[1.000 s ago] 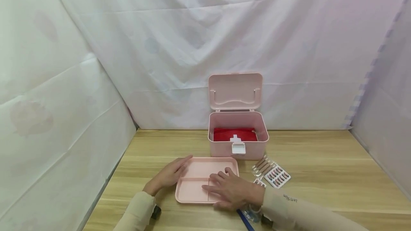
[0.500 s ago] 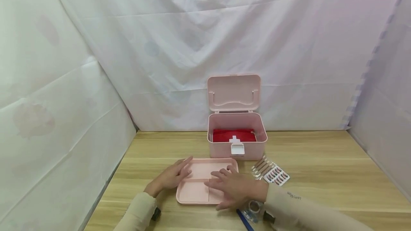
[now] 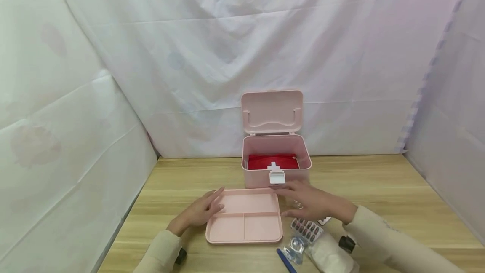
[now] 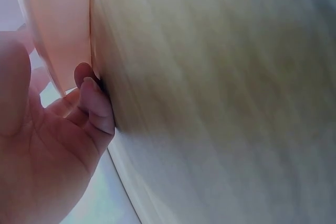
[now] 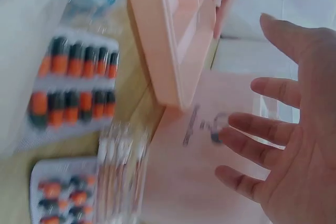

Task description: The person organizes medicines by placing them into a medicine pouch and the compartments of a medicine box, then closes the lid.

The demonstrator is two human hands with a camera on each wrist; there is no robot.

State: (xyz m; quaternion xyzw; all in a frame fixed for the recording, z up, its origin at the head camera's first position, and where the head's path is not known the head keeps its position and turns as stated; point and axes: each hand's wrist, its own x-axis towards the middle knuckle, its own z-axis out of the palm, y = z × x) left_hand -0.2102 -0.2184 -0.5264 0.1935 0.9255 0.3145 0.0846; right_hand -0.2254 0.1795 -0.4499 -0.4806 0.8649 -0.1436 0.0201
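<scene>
A pink divided tray [image 3: 261, 227] lies on the table, its compartments bare. My left hand [image 3: 198, 212] rests at the tray's left rim, thumb over the inside. In the left wrist view its lower fingers [image 4: 97, 106] bend loosely against the outer wall. My right hand [image 3: 312, 202] hovers just right of the tray, fingers spread, holding nothing. Under and beside it lie a capsule blister pack [image 3: 307, 231], a second pack [image 5: 63, 190] and bagged cotton swabs [image 5: 121, 171]. Behind the tray stands a pink box [image 3: 255, 179], lid up, with a red zipped pouch [image 3: 269, 162] inside.
Near the table's front lie a clear packet [image 3: 294, 250] with a ring-shaped item, a blue stick-like item [image 3: 286, 260] and a white bundle [image 3: 332, 254]. White cloth [image 3: 189, 75] hangs behind and at both sides of the wooden table [image 3: 197, 172].
My right hand has left the tray's compartments and moved right, uncovering the tray, blister pack and white bundle while hiding most of the swabs. My left hand has stayed at the tray's rim.
</scene>
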